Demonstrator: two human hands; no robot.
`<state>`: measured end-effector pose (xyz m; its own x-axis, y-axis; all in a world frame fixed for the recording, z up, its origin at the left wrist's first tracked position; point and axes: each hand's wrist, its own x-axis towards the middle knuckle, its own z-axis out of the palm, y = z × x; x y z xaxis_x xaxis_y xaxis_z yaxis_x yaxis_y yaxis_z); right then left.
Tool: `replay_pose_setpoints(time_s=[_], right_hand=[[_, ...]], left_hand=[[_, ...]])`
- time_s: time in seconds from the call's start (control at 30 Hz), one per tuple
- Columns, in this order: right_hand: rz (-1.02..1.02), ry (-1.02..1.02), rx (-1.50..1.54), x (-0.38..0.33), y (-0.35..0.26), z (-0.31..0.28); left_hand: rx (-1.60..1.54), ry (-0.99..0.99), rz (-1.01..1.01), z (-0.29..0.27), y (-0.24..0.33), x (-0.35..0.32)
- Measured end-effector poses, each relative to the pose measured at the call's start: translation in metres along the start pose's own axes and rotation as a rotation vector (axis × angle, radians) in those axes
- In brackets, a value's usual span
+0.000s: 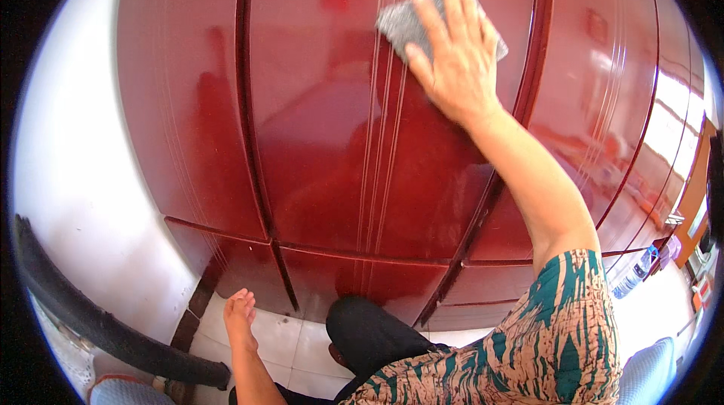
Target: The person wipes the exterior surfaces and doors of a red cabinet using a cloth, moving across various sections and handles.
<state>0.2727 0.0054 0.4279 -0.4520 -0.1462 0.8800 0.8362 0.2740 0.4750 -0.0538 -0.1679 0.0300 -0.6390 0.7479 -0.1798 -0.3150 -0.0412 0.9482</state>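
Wiping the cabinet front appears to be the step in hand. Head view: grey cloth (406, 26) lies against the upper part of a glossy dark-red door (317, 141), nearer its right-hand seam than its left. Right hand (458, 64) is laid over it, fingers stretched out and slightly parted, pinning the cloth to the surface rather than clutching it; cloth shows on both sides of the fingers. Left hand (241, 318) is low, well apart from the cloth, fingers loosely extended, nothing visible in it. Bent knee (369, 333) before the lower panels. Judgement: the next stroke calls for even palm pressure, with care at the seam, where a cloth edge might snag.
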Motion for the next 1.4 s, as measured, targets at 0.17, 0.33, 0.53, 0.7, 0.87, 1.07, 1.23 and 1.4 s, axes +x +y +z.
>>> replay_pose_setpoints(time_s=[0.17,0.33,0.53,0.7,0.87,1.07,1.23,1.4], right_hand=[[-0.027,-0.039,0.055,-0.015,-0.013,0.003],[-0.19,-0.515,0.216,-0.125,-0.059,-0.027],[-0.598,-0.731,0.189,-0.27,-0.076,-0.051],[-0.651,-0.749,0.293,-0.276,-0.055,-0.062],[-0.211,-0.572,0.279,-0.157,-0.031,-0.039],[-0.107,-0.17,-0.002,-0.037,0.023,-0.017],[-0.019,0.049,-0.029,-0.024,0.024,-0.003],[-0.063,-0.439,0.119,-0.115,-0.012,-0.033]], left_hand=[[-0.022,-0.007,0.006,-0.005,0.002,0.001],[-0.051,-0.005,0.01,-0.002,0.008,-0.005],[-0.034,0.016,-0.029,0.003,0.01,-0.007],[-0.031,0.008,-0.039,0.007,0.0,0.002],[-0.006,0.02,-0.027,-0.011,-0.006,0.011],[-0.001,0.009,-0.013,-0.005,-0.01,0.014],[-0.013,-0.009,0.01,-0.006,0.0,0.005],[-0.019,0.002,-0.002,0.0,0.007,0.0]])
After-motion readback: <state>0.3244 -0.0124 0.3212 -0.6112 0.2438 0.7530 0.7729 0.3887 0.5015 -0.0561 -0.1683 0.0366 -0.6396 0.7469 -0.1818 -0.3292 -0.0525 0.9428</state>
